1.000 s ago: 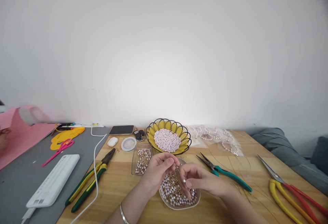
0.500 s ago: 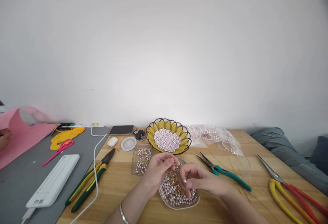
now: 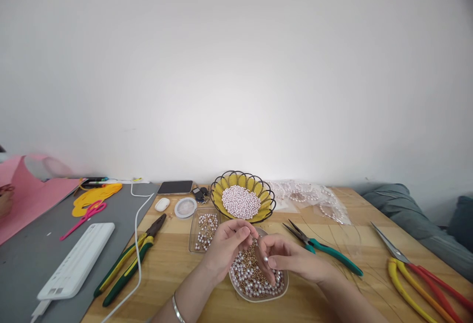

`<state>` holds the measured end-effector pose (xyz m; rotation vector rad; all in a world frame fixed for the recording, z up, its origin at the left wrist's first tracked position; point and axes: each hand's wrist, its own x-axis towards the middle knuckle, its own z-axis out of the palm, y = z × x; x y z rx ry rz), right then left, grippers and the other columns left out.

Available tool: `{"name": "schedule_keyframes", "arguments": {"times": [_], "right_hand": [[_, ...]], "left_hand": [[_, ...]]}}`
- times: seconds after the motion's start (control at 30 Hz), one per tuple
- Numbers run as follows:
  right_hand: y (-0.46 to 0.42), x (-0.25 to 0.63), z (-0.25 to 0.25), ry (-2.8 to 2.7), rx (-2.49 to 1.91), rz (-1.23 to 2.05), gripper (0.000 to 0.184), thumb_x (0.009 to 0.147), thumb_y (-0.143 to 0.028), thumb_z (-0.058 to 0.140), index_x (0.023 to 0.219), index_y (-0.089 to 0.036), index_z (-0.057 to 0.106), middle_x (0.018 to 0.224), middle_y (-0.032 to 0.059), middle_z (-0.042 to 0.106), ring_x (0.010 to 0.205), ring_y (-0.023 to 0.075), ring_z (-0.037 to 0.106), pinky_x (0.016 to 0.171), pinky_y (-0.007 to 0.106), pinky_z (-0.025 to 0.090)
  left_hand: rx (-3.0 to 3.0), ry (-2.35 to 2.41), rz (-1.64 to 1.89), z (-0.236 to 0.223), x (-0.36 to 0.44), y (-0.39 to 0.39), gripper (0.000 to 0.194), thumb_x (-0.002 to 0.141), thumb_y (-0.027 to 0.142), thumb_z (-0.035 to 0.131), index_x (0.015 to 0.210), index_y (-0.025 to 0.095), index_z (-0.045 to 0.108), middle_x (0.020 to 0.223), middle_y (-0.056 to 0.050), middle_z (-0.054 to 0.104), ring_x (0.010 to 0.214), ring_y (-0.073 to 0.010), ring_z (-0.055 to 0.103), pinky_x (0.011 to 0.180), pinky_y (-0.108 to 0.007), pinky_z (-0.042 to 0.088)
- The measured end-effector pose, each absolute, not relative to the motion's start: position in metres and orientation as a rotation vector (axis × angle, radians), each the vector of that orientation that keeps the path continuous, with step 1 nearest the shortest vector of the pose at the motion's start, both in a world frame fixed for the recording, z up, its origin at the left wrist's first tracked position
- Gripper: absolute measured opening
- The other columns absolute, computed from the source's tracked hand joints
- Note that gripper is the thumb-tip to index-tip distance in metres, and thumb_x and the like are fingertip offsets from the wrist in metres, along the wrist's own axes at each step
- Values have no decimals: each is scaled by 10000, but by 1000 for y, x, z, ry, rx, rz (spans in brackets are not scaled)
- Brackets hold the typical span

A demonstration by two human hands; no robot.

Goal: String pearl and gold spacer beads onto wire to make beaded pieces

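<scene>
Over a bowl of pearl and gold beads [image 3: 246, 276], both hands are held close together. My left hand [image 3: 229, 246] has its thumb and forefinger pinched at the tips, on something too fine to make out. A single pearl bead [image 3: 265, 259] shows at the thumb and finger of my right hand [image 3: 288, 259], which is closed on it. Just left of the bowl, a small clear tray [image 3: 192, 244] holds more pearl and gold beads. Behind the hands stands a yellow basket with a black wire rim [image 3: 268, 199], filled with pale pink beads [image 3: 241, 202].
Green-handled pliers [image 3: 332, 254] and red and yellow scissors [image 3: 410, 264] lie to the right. To the left are yellow-green pliers [image 3: 129, 259], a white power bank [image 3: 77, 261], a cable [image 3: 137, 234], pink scissors [image 3: 83, 219] and a spool [image 3: 185, 207]. Someone's hand [image 3: 5, 199] is at the far left.
My two hands have hardly moved; the pearl bead has shifted very slightly. At the far left, the other person's hand and the pink sheet have moved.
</scene>
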<state>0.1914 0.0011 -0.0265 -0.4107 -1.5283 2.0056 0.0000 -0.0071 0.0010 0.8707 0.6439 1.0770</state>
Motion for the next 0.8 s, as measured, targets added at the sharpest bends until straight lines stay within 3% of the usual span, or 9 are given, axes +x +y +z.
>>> {"name": "schedule_keyframes", "arguments": {"times": [0.8], "right_hand": [[0,191,-27,-1529,-399,2022,312,875,-395,785,783,-174,585,603,-32,671,490,96,585,551,230,398]], "left_hand": [[909,646,1077,-1,0,-7,356,697,455,909,740,124,784,708,-41,660,633,-116,494,629,-238,363]]}}
